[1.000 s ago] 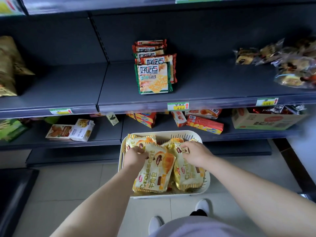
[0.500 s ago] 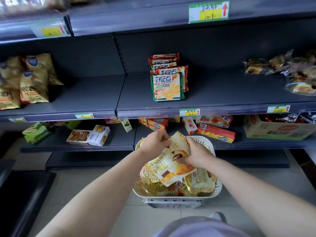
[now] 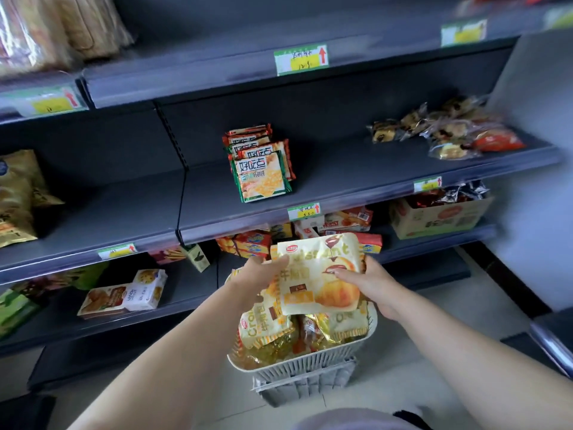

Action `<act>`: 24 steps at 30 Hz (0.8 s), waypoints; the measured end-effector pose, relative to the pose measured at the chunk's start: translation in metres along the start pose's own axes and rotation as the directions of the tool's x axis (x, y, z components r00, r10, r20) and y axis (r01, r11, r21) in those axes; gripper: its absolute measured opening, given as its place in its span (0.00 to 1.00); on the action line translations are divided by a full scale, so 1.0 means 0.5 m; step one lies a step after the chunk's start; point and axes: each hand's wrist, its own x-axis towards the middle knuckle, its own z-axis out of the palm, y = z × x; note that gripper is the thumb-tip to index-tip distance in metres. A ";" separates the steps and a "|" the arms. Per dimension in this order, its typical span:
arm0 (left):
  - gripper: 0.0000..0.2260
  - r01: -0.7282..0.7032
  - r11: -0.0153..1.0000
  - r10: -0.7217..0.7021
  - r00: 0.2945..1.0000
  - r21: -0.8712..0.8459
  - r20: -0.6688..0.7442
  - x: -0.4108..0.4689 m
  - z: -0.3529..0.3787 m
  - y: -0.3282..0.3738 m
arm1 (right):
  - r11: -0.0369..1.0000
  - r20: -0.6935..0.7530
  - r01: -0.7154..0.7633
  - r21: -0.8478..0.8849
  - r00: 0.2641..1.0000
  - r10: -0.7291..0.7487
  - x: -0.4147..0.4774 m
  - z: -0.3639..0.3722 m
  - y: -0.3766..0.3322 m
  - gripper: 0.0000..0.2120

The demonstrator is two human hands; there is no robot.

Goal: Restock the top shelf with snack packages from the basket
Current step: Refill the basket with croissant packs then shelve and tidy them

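Left hand (image 3: 259, 282) grips left edge of croissant packet (image 3: 321, 282); right hand (image 3: 373, 288) grips right edge. Packet held just above basket (image 3: 310, 366); more packets (image 3: 266, 332) inside. Top shelf (image 3: 186, 85) well above.

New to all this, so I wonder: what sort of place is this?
Probably a small grocery shop: dark shelves with price tags on their front edges, biscuit packets laid out for sale, and a basket of croissant packs for restocking.
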 end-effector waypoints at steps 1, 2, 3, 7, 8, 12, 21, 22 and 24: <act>0.32 0.017 1.000 -0.016 0.998 -0.017 0.068 -0.008 0.011 0.002 | 1.000 -0.002 -0.013 0.016 1.000 0.013 -0.006 -0.011 -0.003 0.40; 0.27 0.015 1.000 -0.013 0.995 -0.013 0.103 -0.013 0.023 0.007 | 0.999 -0.005 -0.019 0.026 1.000 0.019 -0.009 -0.021 -0.004 0.49; 0.24 -0.005 1.000 0.004 0.994 0.003 0.113 -0.015 0.037 0.013 | 0.999 -0.006 -0.024 0.039 1.000 0.025 -0.009 -0.034 -0.006 0.55; 0.19 -0.092 0.996 0.092 0.993 -0.004 0.069 -0.028 0.092 0.065 | 0.993 -0.021 -0.020 0.119 1.000 0.023 -0.005 -0.090 -0.029 0.61; 0.17 -0.103 0.994 0.105 0.993 -0.038 0.056 -0.030 0.105 0.081 | 0.989 -0.018 -0.017 0.144 1.000 0.019 -0.007 -0.106 -0.038 0.57; 0.14 -0.168 0.976 0.163 0.986 -0.140 -0.046 -0.051 0.163 0.153 | 0.982 0.024 0.040 0.185 0.999 -0.045 -0.025 -0.184 -0.075 0.41; 0.16 -0.340 0.907 0.279 0.927 -0.248 -0.251 -0.132 0.321 0.313 | 0.922 -0.086 0.385 0.034 0.920 -0.381 -0.054 -0.390 -0.160 0.30; 0.15 -0.359 0.899 0.291 0.918 -0.250 -0.269 -0.142 0.332 0.328 | 0.908 -0.090 0.420 0.016 0.905 -0.417 -0.056 -0.406 -0.172 0.29; 0.12 -0.399 0.880 0.316 0.898 -0.260 -0.308 -0.164 0.349 0.360 | 0.881 -0.095 0.472 -0.013 0.877 -0.471 -0.057 -0.435 -0.196 0.30</act>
